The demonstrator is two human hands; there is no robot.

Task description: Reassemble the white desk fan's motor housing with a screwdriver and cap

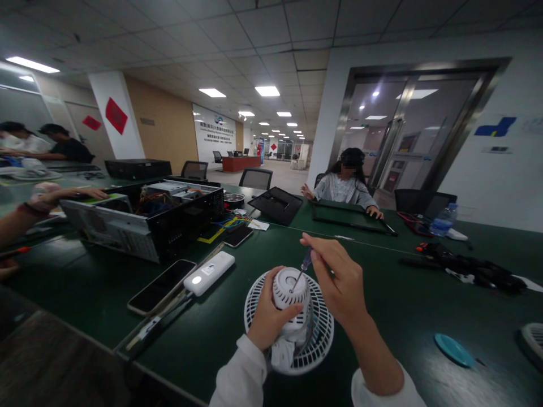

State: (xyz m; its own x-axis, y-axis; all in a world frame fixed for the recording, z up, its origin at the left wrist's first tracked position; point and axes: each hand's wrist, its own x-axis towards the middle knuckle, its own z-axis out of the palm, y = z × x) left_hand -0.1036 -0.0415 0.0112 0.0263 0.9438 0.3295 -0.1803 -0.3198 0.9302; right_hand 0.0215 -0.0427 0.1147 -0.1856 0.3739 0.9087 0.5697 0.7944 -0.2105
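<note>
"What have we got in front of us?"

"A long dark green counter [407, 316] runs away from us. On its left sits an open desktop computer case [144, 220], and a co-worker's hand [72, 195] reaches across beside it. At the far side a seated person [345, 189] rests a hand on a dark flat frame [348, 224]."

"And nearest us?"

"A round white fan guard [322, 333] lies on the counter, with a white ribbed motor housing [291, 288] upright at its centre."

"What are our hands doing?"

"Our left hand [269, 316] is closed around the housing, gripping it from the near side. Our right hand [339, 282] pinches a small screwdriver [306, 260] with a translucent blue handle, its thin shaft angled down onto the top of the housing."

"Anything else close by?"

"Left of the guard we have a black smartphone [160, 285] and a white power bank [208, 273]. To the right lies a teal disc [453, 349]."
</note>
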